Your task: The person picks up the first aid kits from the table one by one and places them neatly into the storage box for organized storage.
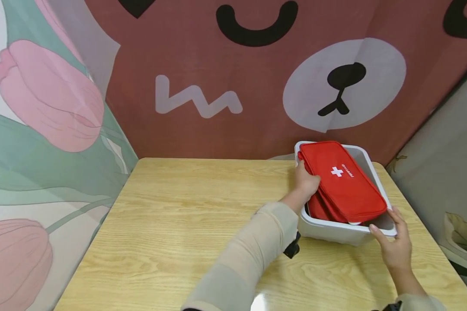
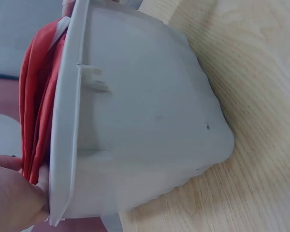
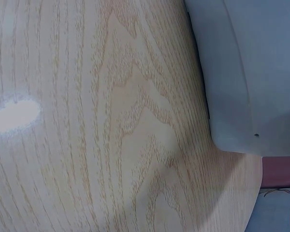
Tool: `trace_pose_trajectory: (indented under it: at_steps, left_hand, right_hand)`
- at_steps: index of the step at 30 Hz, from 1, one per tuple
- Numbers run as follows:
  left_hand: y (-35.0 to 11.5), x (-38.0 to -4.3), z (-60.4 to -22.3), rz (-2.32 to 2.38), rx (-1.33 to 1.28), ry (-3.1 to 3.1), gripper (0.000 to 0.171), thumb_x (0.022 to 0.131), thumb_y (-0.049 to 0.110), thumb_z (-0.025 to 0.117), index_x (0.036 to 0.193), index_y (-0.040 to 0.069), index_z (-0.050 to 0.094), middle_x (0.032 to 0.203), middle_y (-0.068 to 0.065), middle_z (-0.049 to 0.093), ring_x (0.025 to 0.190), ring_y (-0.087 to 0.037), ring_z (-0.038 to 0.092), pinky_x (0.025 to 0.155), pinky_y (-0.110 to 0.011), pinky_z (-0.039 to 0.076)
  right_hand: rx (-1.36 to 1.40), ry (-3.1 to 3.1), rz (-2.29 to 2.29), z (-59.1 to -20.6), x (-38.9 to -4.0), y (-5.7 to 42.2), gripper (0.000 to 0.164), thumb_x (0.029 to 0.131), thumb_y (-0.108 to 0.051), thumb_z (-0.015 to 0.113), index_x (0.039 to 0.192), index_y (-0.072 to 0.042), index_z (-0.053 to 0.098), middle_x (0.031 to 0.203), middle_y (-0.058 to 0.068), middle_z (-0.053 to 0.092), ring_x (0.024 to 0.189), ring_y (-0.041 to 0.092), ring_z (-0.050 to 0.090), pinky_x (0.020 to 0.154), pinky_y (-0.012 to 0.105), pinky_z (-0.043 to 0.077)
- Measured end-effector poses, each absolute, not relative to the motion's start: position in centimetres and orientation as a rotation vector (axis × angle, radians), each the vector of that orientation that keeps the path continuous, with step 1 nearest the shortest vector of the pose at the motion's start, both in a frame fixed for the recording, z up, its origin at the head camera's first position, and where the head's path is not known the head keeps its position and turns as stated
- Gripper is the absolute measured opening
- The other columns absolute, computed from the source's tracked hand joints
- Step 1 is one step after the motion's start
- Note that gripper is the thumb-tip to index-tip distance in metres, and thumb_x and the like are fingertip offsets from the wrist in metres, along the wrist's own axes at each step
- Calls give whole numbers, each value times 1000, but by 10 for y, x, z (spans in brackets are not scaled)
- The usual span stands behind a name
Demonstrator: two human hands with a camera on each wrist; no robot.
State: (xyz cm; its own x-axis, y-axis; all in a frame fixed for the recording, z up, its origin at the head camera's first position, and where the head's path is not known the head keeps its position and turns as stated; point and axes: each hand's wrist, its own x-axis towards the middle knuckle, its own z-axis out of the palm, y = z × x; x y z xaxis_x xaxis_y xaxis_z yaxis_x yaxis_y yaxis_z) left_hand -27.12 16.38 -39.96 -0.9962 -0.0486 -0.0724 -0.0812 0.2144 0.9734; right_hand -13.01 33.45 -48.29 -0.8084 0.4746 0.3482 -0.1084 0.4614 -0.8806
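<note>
A red first aid pouch (image 1: 350, 185) with a white cross lies tilted in the mouth of a white plastic bin (image 1: 334, 231). My left hand (image 1: 306, 180) pinches the pouch's left edge, thumb on top and fingers beneath. Up close in the left wrist view, that hand (image 2: 14, 198) has the red fabric (image 2: 34, 96) between thumb and fingers, beside the bin's rim (image 2: 65, 125). At the bin's front right corner, my right hand (image 1: 397, 246) grips the rim. More red fabric (image 1: 319, 207) shows under the pouch; the bin's bottom is hidden.
The bin stands on the right part of a wood-grain table (image 1: 187, 207). Behind the table hangs a brown cloth (image 1: 257, 121) with a bear face. A tulip-print cloth (image 1: 54, 103) is at the left, a grey patterned cloth (image 1: 451, 164) at the right.
</note>
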Motion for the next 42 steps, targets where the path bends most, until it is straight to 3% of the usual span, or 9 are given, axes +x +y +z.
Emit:
trace_pose_trajectory:
  at_steps: [6, 13, 22, 29, 36, 42]
  left_hand:
    - [159, -272, -399, 1753, -24, 2555, 59, 71, -2, 58, 127, 6, 40, 121, -5, 46, 109, -14, 42, 89, -19, 33]
    - [157, -272, -396, 1537, 50, 2661, 60, 74, 4, 56, 131, 7, 36, 122, -3, 45, 109, -13, 42, 89, -16, 30]
    - [163, -268, -396, 1435, 162, 2760, 48, 80, 10, 54, 126, 3, 41, 121, -4, 46, 110, -13, 44, 89, -15, 32]
    - [157, -271, -402, 1411, 267, 2676, 48, 78, 20, 62, 119, 4, 44, 109, -2, 52, 97, -11, 50, 82, -16, 37]
    - [149, -269, -403, 1462, 284, 2613, 42, 76, 17, 65, 113, 6, 48, 99, -1, 56, 87, -10, 51, 76, -17, 41]
    - [145, -267, -403, 1407, 298, 2682, 45, 75, 18, 65, 115, 5, 50, 106, -2, 56, 95, -10, 51, 80, -16, 39]
  right_hand:
    - [-292, -2152, 1351, -484, -132, 334, 60, 74, 4, 58, 129, -7, 37, 137, 0, 29, 120, 2, 24, 98, 19, 14]
    - [-276, -2157, 1342, -482, -133, 331, 60, 73, 4, 59, 129, -7, 38, 136, 0, 29, 119, 1, 25, 97, 18, 15]
    - [-286, -2154, 1349, -477, -131, 333, 59, 74, 3, 57, 129, -6, 37, 137, 3, 28, 119, 1, 24, 98, 18, 13]
    - [-298, -2154, 1370, -479, -132, 335, 61, 74, 5, 58, 130, -6, 36, 137, 3, 28, 120, 2, 23, 98, 19, 13]
    - [-353, -2205, 1375, -479, -132, 336, 62, 76, 0, 58, 132, -10, 33, 139, 3, 23, 120, 0, 21, 99, 21, 12]
    - [-371, -2245, 1405, -477, -129, 337, 63, 79, -3, 57, 134, -15, 30, 141, -1, 19, 118, -2, 18, 98, 20, 10]
